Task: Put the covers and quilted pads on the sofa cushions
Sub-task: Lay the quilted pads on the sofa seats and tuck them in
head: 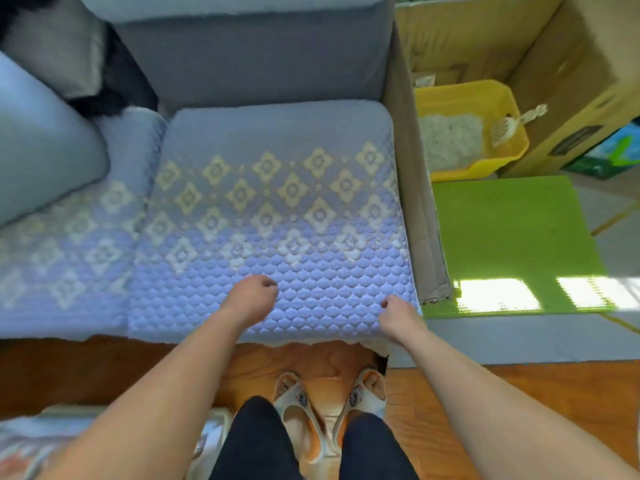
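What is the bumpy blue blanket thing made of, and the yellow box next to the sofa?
The quilted pad looks like soft stitched fabric with padding inside: it puffs into little scale-shaped bumps with a matte, woven-looking flower pattern. The yellow box looks like hard plastic: smooth, slightly shiny, with a molded rim.

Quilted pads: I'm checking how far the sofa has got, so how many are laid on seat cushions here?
2. One quilted pad covers the seat under both hands, beside the cardboard. A second pad lies on the neighbouring seat to its left. More could be outside the frame.
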